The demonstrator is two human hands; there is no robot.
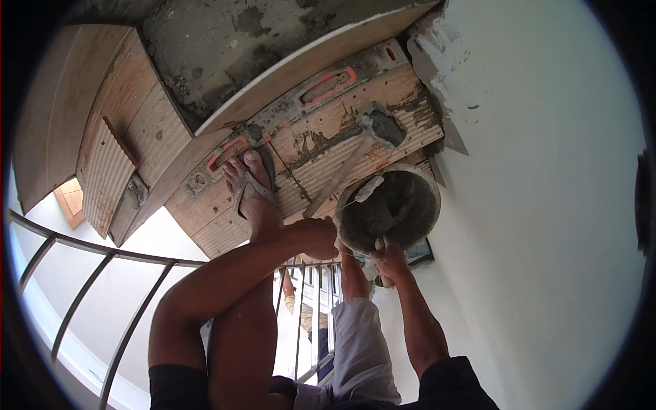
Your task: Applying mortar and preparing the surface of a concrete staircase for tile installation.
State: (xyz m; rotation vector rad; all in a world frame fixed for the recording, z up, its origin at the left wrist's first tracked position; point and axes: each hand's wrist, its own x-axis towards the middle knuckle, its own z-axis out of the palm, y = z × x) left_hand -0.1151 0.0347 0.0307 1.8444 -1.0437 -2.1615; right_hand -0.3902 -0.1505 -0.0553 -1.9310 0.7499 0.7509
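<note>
Grey bucket [435, 208] works best held level and steady. Left hand [316, 238] is curled beside it, right hand [389, 262] curled at its near rim; I can't tell what each grips.

Showed a curved metal railing [113, 251] and a long, mortar-smeared spirit level [281, 117], both left of the white wall [547, 171].
</note>
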